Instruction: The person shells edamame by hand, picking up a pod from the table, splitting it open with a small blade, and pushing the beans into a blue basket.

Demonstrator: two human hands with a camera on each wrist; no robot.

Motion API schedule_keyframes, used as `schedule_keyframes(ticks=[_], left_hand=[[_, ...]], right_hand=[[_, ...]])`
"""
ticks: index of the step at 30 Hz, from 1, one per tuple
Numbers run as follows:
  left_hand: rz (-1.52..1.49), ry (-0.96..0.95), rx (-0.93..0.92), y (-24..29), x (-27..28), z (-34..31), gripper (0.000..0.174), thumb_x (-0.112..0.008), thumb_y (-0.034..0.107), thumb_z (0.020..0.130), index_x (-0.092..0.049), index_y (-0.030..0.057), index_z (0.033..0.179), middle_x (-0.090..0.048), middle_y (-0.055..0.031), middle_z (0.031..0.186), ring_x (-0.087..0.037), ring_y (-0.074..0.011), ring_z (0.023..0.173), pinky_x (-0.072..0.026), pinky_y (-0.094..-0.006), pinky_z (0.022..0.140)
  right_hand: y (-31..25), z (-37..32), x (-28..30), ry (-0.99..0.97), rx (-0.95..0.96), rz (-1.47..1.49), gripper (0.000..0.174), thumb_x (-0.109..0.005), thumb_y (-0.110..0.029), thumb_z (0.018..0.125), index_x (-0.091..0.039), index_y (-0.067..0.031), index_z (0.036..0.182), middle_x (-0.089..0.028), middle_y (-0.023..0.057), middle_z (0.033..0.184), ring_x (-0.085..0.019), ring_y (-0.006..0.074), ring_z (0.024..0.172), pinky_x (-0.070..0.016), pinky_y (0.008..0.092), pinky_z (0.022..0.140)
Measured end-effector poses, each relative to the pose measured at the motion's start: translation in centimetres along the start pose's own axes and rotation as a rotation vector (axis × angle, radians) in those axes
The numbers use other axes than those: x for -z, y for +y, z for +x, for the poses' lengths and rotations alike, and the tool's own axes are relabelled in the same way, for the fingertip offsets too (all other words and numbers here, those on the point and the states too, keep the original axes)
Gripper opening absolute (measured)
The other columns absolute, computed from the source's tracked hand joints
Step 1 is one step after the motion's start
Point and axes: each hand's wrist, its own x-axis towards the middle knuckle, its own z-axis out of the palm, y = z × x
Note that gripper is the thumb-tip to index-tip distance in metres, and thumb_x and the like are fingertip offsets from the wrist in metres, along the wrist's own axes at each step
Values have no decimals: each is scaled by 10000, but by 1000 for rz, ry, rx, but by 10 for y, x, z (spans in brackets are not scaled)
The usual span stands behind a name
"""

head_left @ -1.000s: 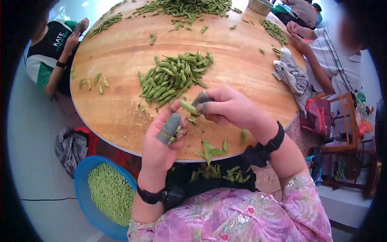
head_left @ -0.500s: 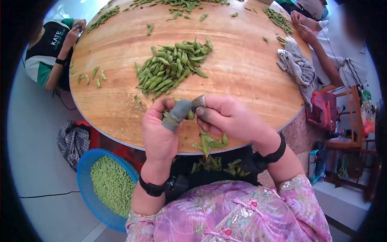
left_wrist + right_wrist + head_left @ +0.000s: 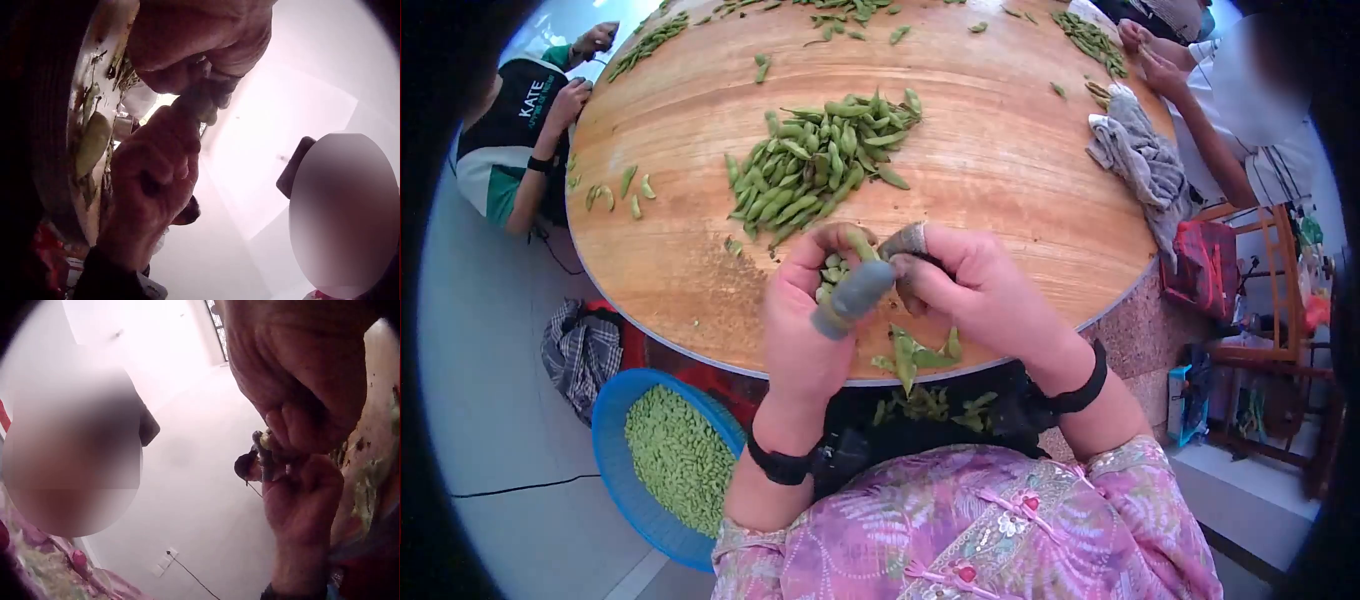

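Note:
In the head view, my left hand [image 3: 800, 325] grips a green bean pod [image 3: 861, 243], its thumb in a grey-green finger cover [image 3: 858, 300]. Several shelled beans [image 3: 832, 272] lie in that palm. The right hand [image 3: 985, 285] pinches at the pod's near end with curled, stained fingers; its thumb also wears a dark cover [image 3: 908, 240]. Both wrist views show the two hands meeting fingertip to fingertip, mostly hiding the pod. Just beyond them a heap of full pods [image 3: 825, 165] sits on the round wooden table [image 3: 1000, 150].
Split pods [image 3: 915, 355] lie at the near table edge, with more on the dark lap cloth [image 3: 930, 405]. A blue basin [image 3: 605, 440] of shelled beans stands low at left. A grey towel [image 3: 1140, 160] hangs over the right edge. Two people sit at either side.
The left thumb has swung over the pod toward the right hand, and the beans in the palm show again. Both hands stay close together over the near edge.

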Motion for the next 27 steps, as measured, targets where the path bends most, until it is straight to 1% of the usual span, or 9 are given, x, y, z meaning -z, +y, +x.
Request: schedule_keyframes(ticks=[4, 6, 10, 12, 16, 18, 20, 25, 27], left_hand=[[283, 73, -234, -16, -9, -4, 180, -556, 30, 836, -562, 20, 1015, -557, -1, 891, -511, -49, 783, -405, -150, 630], [442, 126, -278, -17, -3, -3, 226, -594, 35, 818, -552, 5, 1038, -545, 0, 868, -510, -62, 774, -411, -174, 660], [919, 126, -484, -10, 9, 1, 346, -598, 28, 810, -521, -4, 1147, -539, -4, 814, -509, -80, 748, -415, -203, 686], [926, 137, -487, -4, 0, -1, 341, -590, 30, 814, -531, 6, 1149, -541, -7, 804, -509, -80, 746, -418, -208, 690], [951, 72, -526, 1, -2, -4, 347, -583, 55, 829, -535, 21, 1172, -544, -17, 793, -508, -80, 746, -421, -218, 689], [954, 35, -549, -2, 6, -4, 359, -577, 61, 838, -521, 24, 1190, -546, -13, 803, -510, -78, 734, -423, -214, 669], [953, 9, -575, -2, 8, -6, 370, -571, 67, 846, -507, 27, 1209, -548, -10, 814, -513, -75, 723, -425, -210, 650], [181, 23, -148, 1, 1, -11, 279, -478, 54, 895, -532, 25, 1167, -547, 13, 857, -443, -16, 632, -328, -139, 506], [77, 32, -75, 4, 5, -8, 260, -466, 52, 898, -539, 23, 1146, -553, 12, 860, -428, -13, 613, -307, -137, 486]], right_hand=[[1, 5, -3, 112, 16, -231, 145, -466, -112, 904, -576, -30, 860, -523, -31, 649, -464, 26, 541, -368, 177, 484], [1, 6, -10, 144, -175, 241, 146, -525, -117, 841, -569, 13, 793, -519, 39, 575, -499, 102, 517, -406, 276, 474], [-3, 4, -6, 58, -209, 223, 127, -544, -106, 822, -576, 17, 815, -531, 118, 581, -534, 188, 502, -417, 302, 477], [-4, 2, -4, 248, 201, -415, 113, -559, -89, 838, -585, -6, 910, -553, 72, 636, -518, 123, 525, -403, 264, 485], [-15, 5, 3, 411, 366, -574, 113, -574, -87, 829, -590, -14, 914, -564, 121, 669, -553, 206, 535, -421, 303, 501], [-9, 9, 7, 195, 362, -620, 122, -593, -93, 810, -593, -27, 912, -577, 144, 693, -574, 274, 576, -439, 339, 519], [-9, 8, 6, 188, 371, -630, 125, -600, -90, 800, -592, -25, 907, -580, 149, 702, -578, 287, 590, -441, 343, 520], [-3, -3, -8, 197, 452, -628, 138, -607, -74, 777, -586, -15, 900, -571, 158, 699, -573, 314, 602, -442, 359, 518], [-5, -7, -10, 126, 447, -618, 99, -599, -79, 785, -548, -17, 842, -561, 152, 666, -577, 313, 601, -449, 381, 521]])
